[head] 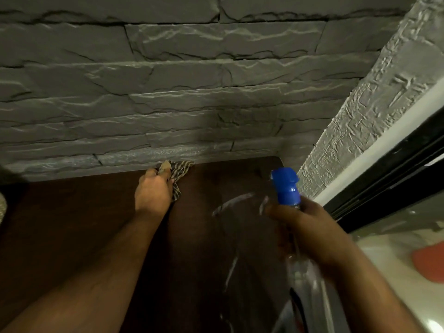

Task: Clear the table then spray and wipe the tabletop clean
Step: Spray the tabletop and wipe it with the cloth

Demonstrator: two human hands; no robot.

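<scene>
A dark brown tabletop (77,217) runs up to a grey stone wall. My left hand (152,191) grips a striped cloth (180,171) and holds it against the table's far edge, right at the foot of the wall. My right hand (310,231) holds a clear spray bottle with a blue nozzle (286,186), lifted above the right side of the table, nozzle pointing left. Pale wet streaks (231,204) shine on the wood between the two hands.
The grey stone wall (180,92) closes off the far side. A textured white wall (374,111) and a black-framed window (396,179) stand at the right. A red object (427,263) lies on a pale surface at lower right.
</scene>
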